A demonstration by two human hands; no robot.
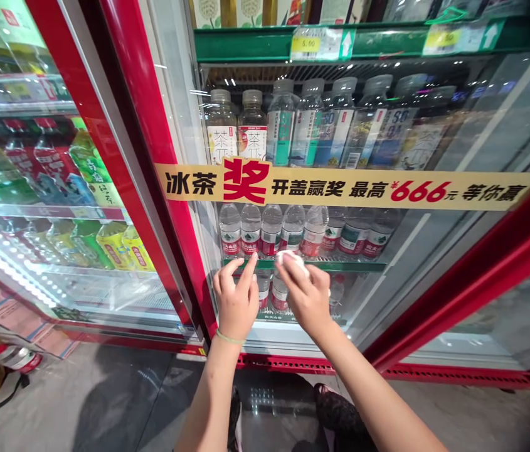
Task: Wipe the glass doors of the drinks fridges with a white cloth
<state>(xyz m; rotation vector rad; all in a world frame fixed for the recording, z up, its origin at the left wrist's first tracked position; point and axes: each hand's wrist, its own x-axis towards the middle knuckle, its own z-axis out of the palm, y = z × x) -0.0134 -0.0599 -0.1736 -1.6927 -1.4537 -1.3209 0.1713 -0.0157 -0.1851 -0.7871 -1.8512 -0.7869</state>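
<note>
A white cloth (293, 258) is pressed by the right hand's curled fingers (291, 271) toward the glass door (368, 301), the left hand's fingers (241, 276) being spread empty.

Black and red lettering on a yellow banner (349, 187); red door frames (481, 295).

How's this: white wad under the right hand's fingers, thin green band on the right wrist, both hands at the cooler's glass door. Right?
Wrong wrist: the head view shows the thin green band on the left hand's. White wad under right hand's fingers, both hands at glass door: correct.
</note>
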